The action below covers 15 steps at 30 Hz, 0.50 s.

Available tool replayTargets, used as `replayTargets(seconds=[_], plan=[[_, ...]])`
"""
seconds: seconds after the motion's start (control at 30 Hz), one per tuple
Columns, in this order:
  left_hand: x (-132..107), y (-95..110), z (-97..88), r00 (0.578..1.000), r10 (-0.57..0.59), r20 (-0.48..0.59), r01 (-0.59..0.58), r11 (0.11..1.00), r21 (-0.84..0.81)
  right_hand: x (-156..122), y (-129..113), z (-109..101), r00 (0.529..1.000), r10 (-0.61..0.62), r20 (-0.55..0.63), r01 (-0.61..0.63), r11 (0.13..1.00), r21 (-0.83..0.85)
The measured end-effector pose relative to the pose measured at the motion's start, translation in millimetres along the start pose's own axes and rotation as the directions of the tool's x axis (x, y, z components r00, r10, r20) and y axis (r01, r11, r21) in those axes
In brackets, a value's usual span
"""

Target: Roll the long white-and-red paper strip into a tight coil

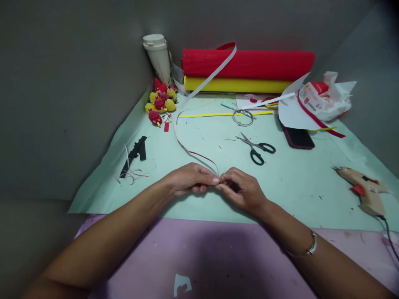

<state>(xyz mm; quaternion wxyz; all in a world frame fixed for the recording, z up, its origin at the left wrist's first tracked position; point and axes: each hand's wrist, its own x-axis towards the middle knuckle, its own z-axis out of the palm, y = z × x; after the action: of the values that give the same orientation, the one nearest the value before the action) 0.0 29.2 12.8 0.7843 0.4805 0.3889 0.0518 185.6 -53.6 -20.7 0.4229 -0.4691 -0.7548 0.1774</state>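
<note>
A long narrow paper strip (215,72), white on one side and red on the other, runs from the rolls at the back down to my fingers. My left hand (191,178) pinches its near end between thumb and fingers. Right beside it, my right hand (245,189) is closed in a pinch on the same end, fingertips touching those of the left. What exactly lies between the fingertips is mostly hidden. Black-handled scissors (255,148) lie partly spread beyond my right hand.
Red corrugated roll (249,64) and yellow roll (237,84) stand behind. Small red and yellow figures (160,101) cluster back left near a lidded cup (157,56). Black scraps (135,154) lie left. A glue gun (363,189), phone (297,137) and wipes pack (324,99) occupy the right.
</note>
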Motion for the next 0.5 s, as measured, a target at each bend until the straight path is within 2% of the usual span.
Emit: replayTargets(seconds=[0.27, 0.5], plan=[[0.3, -0.3, -0.4, 1.000, -0.003, 0.030, 0.003, 1.000, 0.010, -0.6, -0.5, -1.6, 1.000, 0.003, 0.027, -0.004, 0.999, 0.039], [0.3, 0.2, 5.1, 0.997, 0.043, -0.060, -0.046, 0.997, -0.057, 0.1, -1.9, 2.6, 0.991, -0.046, -0.124, 0.030, 0.992, -0.125]])
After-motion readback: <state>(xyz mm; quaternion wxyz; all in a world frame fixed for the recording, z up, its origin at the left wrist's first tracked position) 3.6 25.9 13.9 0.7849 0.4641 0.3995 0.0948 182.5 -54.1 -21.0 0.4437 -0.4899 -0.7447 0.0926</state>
